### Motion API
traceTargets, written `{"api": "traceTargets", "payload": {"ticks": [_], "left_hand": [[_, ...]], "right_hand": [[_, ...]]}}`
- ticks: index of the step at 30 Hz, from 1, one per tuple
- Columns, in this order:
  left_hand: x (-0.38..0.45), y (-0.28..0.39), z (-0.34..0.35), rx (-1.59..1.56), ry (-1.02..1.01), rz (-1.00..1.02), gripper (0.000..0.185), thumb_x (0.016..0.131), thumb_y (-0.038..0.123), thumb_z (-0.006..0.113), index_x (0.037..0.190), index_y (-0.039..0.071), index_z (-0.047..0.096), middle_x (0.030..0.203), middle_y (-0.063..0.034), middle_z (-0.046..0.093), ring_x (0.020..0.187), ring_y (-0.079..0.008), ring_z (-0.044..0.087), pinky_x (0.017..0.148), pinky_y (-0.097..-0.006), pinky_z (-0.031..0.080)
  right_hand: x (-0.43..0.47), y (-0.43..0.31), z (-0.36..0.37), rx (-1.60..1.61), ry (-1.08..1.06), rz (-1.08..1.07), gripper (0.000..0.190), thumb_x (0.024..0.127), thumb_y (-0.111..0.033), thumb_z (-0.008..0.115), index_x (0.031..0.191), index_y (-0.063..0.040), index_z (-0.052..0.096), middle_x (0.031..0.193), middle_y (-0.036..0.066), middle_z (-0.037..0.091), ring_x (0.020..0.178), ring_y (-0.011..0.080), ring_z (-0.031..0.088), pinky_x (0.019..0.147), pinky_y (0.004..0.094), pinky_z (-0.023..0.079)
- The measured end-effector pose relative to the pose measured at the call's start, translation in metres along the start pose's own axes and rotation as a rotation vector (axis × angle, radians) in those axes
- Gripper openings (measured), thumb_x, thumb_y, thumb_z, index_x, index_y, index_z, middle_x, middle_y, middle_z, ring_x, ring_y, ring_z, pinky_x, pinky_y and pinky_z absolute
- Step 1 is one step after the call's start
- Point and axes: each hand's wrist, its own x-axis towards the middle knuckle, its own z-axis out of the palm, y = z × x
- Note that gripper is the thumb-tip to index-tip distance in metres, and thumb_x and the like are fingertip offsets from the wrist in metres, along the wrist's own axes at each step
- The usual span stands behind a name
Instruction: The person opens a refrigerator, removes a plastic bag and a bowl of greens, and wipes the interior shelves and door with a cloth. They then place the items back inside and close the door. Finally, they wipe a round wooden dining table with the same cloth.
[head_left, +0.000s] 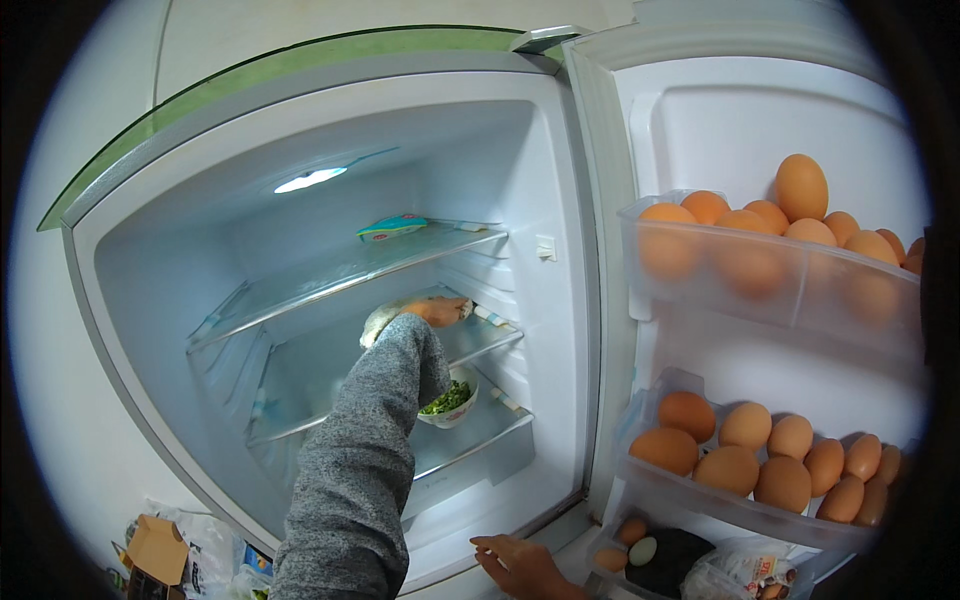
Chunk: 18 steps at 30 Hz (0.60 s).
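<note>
My left hand, in a grey knit sleeve, reaches deep over the middle glass shelf of an open refrigerator. Its fingers are closed on part of a whitish bag; the hand hides much of the bag, and its contents cannot be made out. My right hand is low in the picture near the refrigerator's bottom front edge, fingers apart and holding nothing. Below the left forearm, a white patterned bowl of chopped greens stands on the lower shelf, partly hidden by the sleeve.
A teal packet lies on the top shelf. The open door at right has bins of brown eggs and, at the bottom, a dark bag and clear plastic bags. An open cardboard box and bags are at lower left.
</note>
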Motion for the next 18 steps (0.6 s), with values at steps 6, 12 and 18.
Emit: {"api": "traceTargets", "payload": {"ticks": [6, 12, 18], "left_hand": [[0.009, -0.025, 0.006, -0.041, -0.041, -0.013, 0.052, 0.099, 0.043, 0.032, 0.145, 0.021, 0.037, 0.146, -0.0148, 0.041, 0.134, -0.0368, 0.038, 0.111, -0.0432, 0.031], [-0.013, -0.006, -0.008, -0.075, -0.031, 0.056, 0.052, 0.098, 0.037, 0.036, 0.146, 0.015, 0.036, 0.146, -0.0172, 0.04, 0.135, -0.0327, 0.038, 0.111, -0.0404, 0.03], [-0.018, -0.019, -0.013, -0.186, -0.072, 0.084, 0.054, 0.099, 0.034, 0.037, 0.146, 0.008, 0.033, 0.145, -0.0164, 0.041, 0.135, -0.0303, 0.037, 0.113, -0.0376, 0.027]], "right_hand": [[-0.001, 0.003, 0.008, 0.042, -0.013, 0.009, 0.024, 0.092, -0.022, 0.057, 0.109, -0.007, 0.065, 0.094, 0.016, 0.066, 0.075, 0.0354, 0.063, 0.063, 0.0438, 0.049], [0.002, 0.006, 0.007, 0.007, -0.019, 0.008, 0.024, 0.091, -0.022, 0.057, 0.109, -0.007, 0.064, 0.094, 0.016, 0.066, 0.075, 0.0365, 0.063, 0.064, 0.0443, 0.049], [0.004, 0.01, 0.011, 0.055, -0.004, 0.02, 0.024, 0.09, -0.023, 0.058, 0.108, -0.007, 0.064, 0.093, 0.017, 0.066, 0.075, 0.0365, 0.063, 0.064, 0.0441, 0.049]]}}
